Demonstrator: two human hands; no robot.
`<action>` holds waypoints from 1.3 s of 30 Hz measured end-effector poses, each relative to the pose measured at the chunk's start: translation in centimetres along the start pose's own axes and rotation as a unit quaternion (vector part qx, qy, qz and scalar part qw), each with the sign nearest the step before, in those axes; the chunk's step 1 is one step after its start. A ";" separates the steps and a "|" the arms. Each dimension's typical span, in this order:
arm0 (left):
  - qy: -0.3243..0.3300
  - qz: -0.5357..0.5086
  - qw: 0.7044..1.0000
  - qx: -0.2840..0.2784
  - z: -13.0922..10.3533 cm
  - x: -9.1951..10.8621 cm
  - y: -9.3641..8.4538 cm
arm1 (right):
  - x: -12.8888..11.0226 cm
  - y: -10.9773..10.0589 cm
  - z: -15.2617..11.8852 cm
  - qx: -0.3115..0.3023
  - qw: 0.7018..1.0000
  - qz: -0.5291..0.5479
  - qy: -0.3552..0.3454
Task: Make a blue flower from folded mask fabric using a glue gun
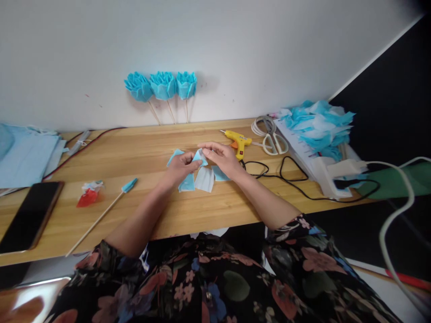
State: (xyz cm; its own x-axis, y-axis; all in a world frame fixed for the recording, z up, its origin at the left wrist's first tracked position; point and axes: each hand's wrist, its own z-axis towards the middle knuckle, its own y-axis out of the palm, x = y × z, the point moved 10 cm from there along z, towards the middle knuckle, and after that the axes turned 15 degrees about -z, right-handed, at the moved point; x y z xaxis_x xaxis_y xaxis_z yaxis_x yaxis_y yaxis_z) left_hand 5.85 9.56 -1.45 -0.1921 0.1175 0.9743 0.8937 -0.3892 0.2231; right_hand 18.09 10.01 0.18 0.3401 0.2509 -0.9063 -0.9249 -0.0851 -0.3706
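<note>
Over the middle of the wooden table, my left hand [184,168] pinches a small folded blue fabric piece [200,157] between thumb and fingers. My right hand [222,158] grips the upper edge of that same piece with closed fingertips. Several cut blue and white fabric squares [204,180] lie flat beneath and around both hands, one partly covered by my right wrist. To the left rests a wooden stick [96,222] with a blue wrapped tip. Just beyond my right hand lies a yellow glue gun [239,142] with a black cord.
Three blue fabric flowers [163,86] on sticks lean against the wall. White-handled scissors [274,140] and a heap of blue and white scraps [319,125] lie at right, by a power strip [332,177]. A phone [32,215], red plastic bits [89,196] and face masks [25,154] occupy the left.
</note>
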 end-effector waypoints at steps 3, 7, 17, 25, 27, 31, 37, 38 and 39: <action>0.002 0.002 1.000 -0.014 -0.1 -0.2 0.6 | -0.3 0.1 -0.1 0.001 1.000 -0.027 -0.012; 0.014 0.008 1.000 -0.015 0.0 -0.3 0.6 | -0.6 0.1 -0.1 0.003 0.999 -0.037 -0.026; 0.041 0.015 0.999 -0.004 0.1 0.0 0.2 | -0.4 -0.5 0.1 0.028 0.998 -0.040 -0.029; 0.012 -0.021 0.999 0.026 0.1 -0.1 -0.4 | -2.0 -1.1 -0.1 0.026 0.991 -0.095 -0.088; -0.002 -0.025 0.999 0.038 0.0 -0.2 -0.6 | -3.3 -1.2 -0.3 0.023 0.983 -0.127 -0.131; -0.016 -0.040 0.998 0.052 0.0 -0.5 -1.0 | -5.0 -1.3 -0.7 0.033 0.962 -0.185 -0.197; -0.023 -0.039 0.998 0.036 0.0 -0.8 -0.9 | -5.3 -1.8 -0.8 0.055 0.953 -0.214 -0.207; -0.021 -0.032 0.999 0.035 -0.1 -0.7 -0.9 | -5.0 -2.0 -0.8 0.056 0.958 -0.205 -0.192; -0.020 -0.026 0.999 0.033 -0.1 -0.6 -0.8 | -4.6 -2.1 -0.7 0.056 0.965 -0.191 -0.173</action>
State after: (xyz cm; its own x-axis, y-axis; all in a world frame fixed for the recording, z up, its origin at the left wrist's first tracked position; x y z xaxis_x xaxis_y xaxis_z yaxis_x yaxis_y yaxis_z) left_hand 5.22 9.71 -2.18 -0.2232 0.1723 0.9594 0.9083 -0.3205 0.2689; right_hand 18.59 8.40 5.01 0.6011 0.5516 -0.5783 -0.7619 0.1768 -0.6231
